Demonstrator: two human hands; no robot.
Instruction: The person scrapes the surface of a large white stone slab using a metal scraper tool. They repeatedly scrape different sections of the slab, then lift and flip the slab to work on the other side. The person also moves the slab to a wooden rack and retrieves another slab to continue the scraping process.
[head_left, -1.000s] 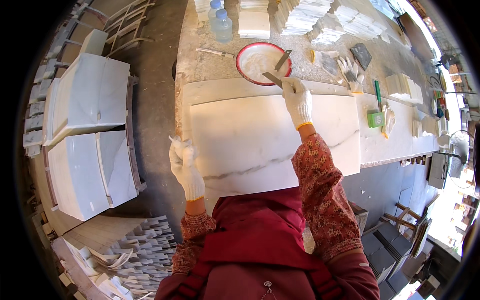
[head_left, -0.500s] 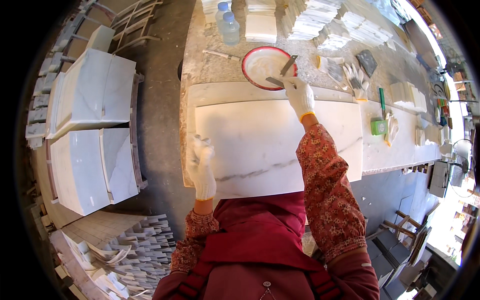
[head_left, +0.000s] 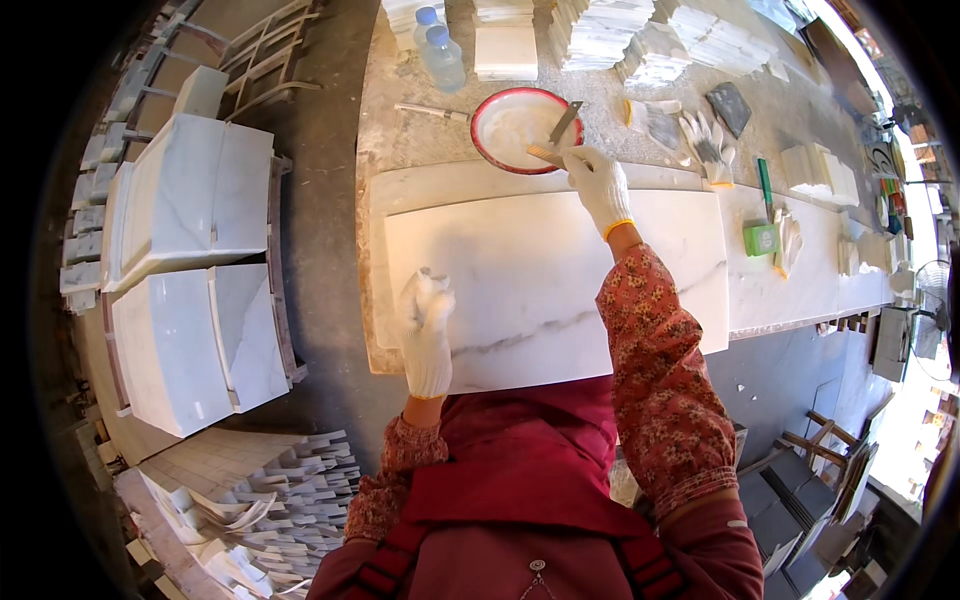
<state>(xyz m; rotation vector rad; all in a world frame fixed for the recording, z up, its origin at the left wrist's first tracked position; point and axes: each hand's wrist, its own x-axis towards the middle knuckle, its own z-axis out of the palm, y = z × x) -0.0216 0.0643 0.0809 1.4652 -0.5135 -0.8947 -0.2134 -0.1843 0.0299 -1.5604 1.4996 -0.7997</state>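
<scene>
A white marble slab (head_left: 550, 290) with a grey vein lies before me on the table. My right hand (head_left: 600, 185), in a white knit glove, is closed on a flat scraper (head_left: 546, 155) at the near rim of a red-rimmed white bowl (head_left: 505, 120). A second flat blade (head_left: 566, 121) leans inside this bowl, which holds a pale whitish substance. Over the slab's left part is my left hand (head_left: 426, 330), also gloved, with its fingers curled in. Anything inside those fingers is hidden.
Water bottles (head_left: 442, 60) and stacked white tiles (head_left: 598, 35) stand at the back. Spare gloves (head_left: 708, 145), a dark flat piece (head_left: 729, 108) and a green box (head_left: 760, 239) lie to the right. Large marble blocks (head_left: 170, 340) sit on racks at left.
My left hand has shifted right, from the slab's left edge to over its surface, and its fingers have curled more. The right hand's scraper has tilted slightly at the bowl. The view shifted a little.
</scene>
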